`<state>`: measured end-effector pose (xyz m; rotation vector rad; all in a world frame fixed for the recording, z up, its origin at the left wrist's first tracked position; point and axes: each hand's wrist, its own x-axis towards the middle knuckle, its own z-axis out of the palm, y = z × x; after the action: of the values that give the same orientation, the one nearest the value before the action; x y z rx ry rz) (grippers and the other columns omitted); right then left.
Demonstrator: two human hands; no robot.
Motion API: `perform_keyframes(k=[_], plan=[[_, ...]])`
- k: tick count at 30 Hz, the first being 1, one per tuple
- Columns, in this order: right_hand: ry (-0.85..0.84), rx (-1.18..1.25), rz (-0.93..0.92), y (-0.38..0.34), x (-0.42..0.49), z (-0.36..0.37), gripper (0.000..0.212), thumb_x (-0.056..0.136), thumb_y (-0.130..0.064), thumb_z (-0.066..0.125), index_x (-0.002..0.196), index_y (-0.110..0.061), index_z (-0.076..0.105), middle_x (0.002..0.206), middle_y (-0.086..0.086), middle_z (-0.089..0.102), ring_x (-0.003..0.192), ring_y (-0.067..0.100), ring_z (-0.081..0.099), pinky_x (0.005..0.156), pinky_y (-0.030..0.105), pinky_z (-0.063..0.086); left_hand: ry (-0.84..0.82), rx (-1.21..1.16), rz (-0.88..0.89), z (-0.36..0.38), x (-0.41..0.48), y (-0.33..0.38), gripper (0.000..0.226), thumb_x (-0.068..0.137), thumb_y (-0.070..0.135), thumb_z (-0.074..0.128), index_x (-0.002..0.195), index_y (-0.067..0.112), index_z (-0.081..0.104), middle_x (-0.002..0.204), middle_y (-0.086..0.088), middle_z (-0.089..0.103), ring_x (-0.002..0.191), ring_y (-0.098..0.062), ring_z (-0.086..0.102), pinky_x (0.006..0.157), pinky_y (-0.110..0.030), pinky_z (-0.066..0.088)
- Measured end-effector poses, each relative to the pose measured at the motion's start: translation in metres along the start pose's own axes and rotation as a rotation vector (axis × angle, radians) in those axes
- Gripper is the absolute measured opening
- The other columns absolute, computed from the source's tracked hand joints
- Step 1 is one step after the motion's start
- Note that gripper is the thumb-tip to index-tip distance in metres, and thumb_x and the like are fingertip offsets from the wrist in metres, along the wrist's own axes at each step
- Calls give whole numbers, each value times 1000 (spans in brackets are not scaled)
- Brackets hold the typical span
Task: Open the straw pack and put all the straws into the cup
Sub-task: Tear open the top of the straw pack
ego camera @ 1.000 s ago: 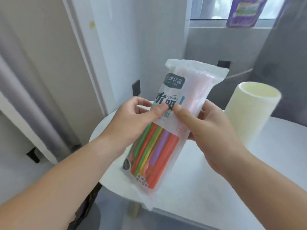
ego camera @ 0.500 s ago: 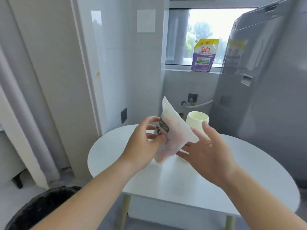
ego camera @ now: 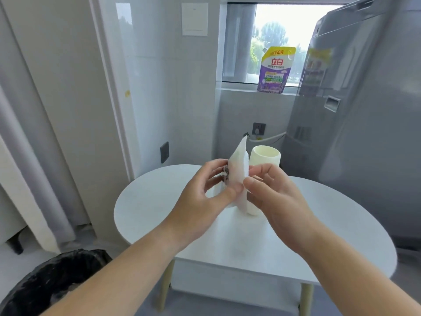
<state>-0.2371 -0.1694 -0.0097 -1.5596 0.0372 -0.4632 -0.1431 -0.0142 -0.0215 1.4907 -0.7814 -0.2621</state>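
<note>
I hold the straw pack (ego camera: 238, 169) upright above the table, its pale back towards me and its top corner pointing up. My left hand (ego camera: 211, 195) pinches the pack's left side between thumb and fingers. My right hand (ego camera: 271, 195) grips its right edge, thumb close to the left thumb. The straws inside are hidden from this side. A cream cup (ego camera: 265, 157) stands upright on the white round table (ego camera: 159, 201) just behind the pack, its lower part covered by my right hand.
A bin with a black bag (ego camera: 52, 283) sits on the floor at the lower left. A grey appliance (ego camera: 355, 133) stands to the right of the table. A purple pouch (ego camera: 274, 69) rests on the window sill. Wall and door frame rise at the left.
The view pulled back from a close look at the pack. The pack turned from its printed front, straws showing, to its pale back, now held upright in front of the cup with both hands.
</note>
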Motion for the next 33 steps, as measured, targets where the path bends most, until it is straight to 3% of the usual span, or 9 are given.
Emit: perform_keyframes(k=[4, 9, 14, 17, 19, 22, 25, 33], plan=[[9, 14, -36, -1, -3, 4, 17, 86, -31, 72, 90, -16, 65, 100, 6, 74, 102, 31, 69, 105, 64, 44, -2, 30, 27, -1, -3, -3, 50, 82, 54, 78, 124, 35, 61, 131, 18, 69, 129, -1, 59, 110, -38, 49], [2, 152, -3, 2, -5, 6, 11, 90, -22, 67, 91, -13, 71, 103, 12, 75, 98, 28, 71, 89, 36, 55, -5, 20, 39, -5, -6, -3, 41, 82, 47, 79, 106, 20, 60, 123, 8, 73, 126, -6, 62, 108, -42, 51], [11, 164, 33, 1, -6, 6, 12, 89, -22, 66, 89, -13, 74, 101, 10, 75, 97, 25, 71, 86, 31, 55, -22, 38, 59, -7, -8, 0, 25, 87, 31, 79, 100, 15, 64, 121, 7, 75, 124, -10, 64, 108, -44, 51], [30, 109, 4, 0, -7, 7, 14, 90, -23, 65, 84, -17, 76, 100, 5, 77, 97, 23, 73, 87, 33, 55, 1, 37, 68, -5, -8, 3, 19, 88, 24, 79, 99, 18, 65, 122, 7, 74, 126, -11, 63, 110, -45, 50], [32, 48, -21, 0, -9, 9, 18, 92, -23, 64, 82, -18, 77, 106, 3, 77, 101, 22, 72, 94, 42, 55, 14, -7, 55, -3, -8, 6, 18, 86, 24, 79, 97, 17, 67, 121, 1, 75, 124, -14, 65, 109, -48, 51], [54, -81, -36, 2, -11, 14, 22, 91, -31, 66, 86, -15, 79, 121, -3, 73, 118, 23, 66, 108, 54, 44, 36, -135, -26, 0, -9, 10, 25, 82, 33, 79, 92, 12, 71, 109, -9, 77, 109, -30, 72, 101, -57, 56], [83, -136, -25, 3, -11, 18, 31, 85, -43, 68, 88, -14, 79, 133, -5, 66, 128, 23, 59, 113, 54, 38, 71, -163, -80, 2, -9, 11, 30, 79, 34, 79, 91, 8, 73, 105, -6, 80, 101, -32, 75, 95, -57, 60], [108, -176, -40, 8, -11, 22, 24, 86, -32, 66, 82, -10, 75, 129, -6, 67, 124, 18, 60, 110, 52, 42, 131, -144, -119, 4, -9, 10, 23, 77, 28, 77, 87, 8, 82, 116, 6, 79, 102, -27, 77, 93, -55, 61]])
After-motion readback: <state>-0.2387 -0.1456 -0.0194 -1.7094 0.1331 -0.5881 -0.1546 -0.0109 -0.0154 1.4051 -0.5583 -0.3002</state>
